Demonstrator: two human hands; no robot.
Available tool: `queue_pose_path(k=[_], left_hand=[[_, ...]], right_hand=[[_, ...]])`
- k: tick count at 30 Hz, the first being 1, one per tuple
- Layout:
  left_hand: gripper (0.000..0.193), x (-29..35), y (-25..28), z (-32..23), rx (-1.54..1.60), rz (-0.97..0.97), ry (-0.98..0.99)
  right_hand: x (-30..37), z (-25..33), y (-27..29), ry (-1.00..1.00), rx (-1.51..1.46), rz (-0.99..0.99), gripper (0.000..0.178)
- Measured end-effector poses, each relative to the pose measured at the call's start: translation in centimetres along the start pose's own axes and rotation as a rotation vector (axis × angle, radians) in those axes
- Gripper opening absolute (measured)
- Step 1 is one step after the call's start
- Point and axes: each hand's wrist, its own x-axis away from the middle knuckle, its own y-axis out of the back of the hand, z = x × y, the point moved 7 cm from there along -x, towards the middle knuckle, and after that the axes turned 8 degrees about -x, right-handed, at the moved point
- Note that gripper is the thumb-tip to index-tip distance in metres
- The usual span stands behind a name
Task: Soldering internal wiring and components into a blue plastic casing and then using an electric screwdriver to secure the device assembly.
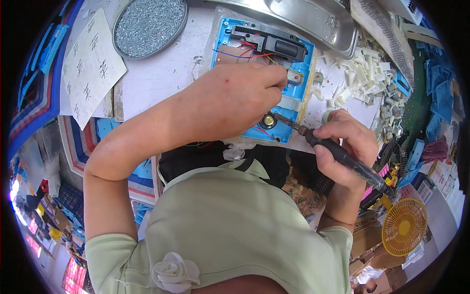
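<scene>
A blue plastic casing point(304, 49) lies on the worktable in front of me, with a black module point(289, 48) and thin red, blue and yellow wires inside. My left hand point(245, 93) reaches across its middle, fingers pinched together; what they hold, if anything, is hidden under them. My right hand point(345, 144) grips a black-handled soldering iron point(338, 153) to the right of the casing. Its metal tip points left, close to a small round black speaker point(268, 120) with a gold centre; whether they touch I cannot tell.
A round tray of small screws point(151, 29) stands at the far left beside a paper sheet with handwriting point(93, 66). A metal tray point(313, 22) sits behind the casing. White plastic pieces point(360, 73) are heaped at the right. A yellow fan point(404, 227) is at the lower right.
</scene>
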Motion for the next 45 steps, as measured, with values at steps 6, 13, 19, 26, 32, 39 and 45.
queue_pose_path(k=[6, 13, 19, 26, 32, 39, 45], left_hand=[[0.014, -0.1, 0.1, -0.1, 0.011, -0.003, 0.010], [0.014, 0.0, 0.1, 0.0, 0.014, -0.001, 0.010], [0.014, -0.2, 0.2, -0.1, -0.004, 0.016, 0.008], [0.014, -0.2, 0.2, -0.1, 0.019, 0.013, 0.020], [0.014, 0.0, 0.4, 0.1, 0.062, 0.010, 0.020], [0.013, 0.3, 0.5, 0.7, 0.141, 0.000, 0.017], [0.013, 0.0, 0.4, -0.2, 0.019, -0.014, 0.026]], right_hand=[[-0.1, 0.1, 0.0, -0.002, 0.004, -0.006, 0.025], [0.8, 0.7, 1.7, 0.016, 0.011, -0.072, 0.025], [2.4, 0.7, 2.9, 0.049, -0.068, -0.108, 0.027], [2.1, 0.5, 2.2, 0.035, -0.040, -0.104, 0.028], [2.1, 0.6, 2.4, 0.050, -0.029, -0.104, 0.027], [2.3, 0.6, 2.8, 0.063, -0.041, -0.119, 0.027], [1.6, 1.0, 2.2, 0.078, -0.028, -0.073, 0.027]])
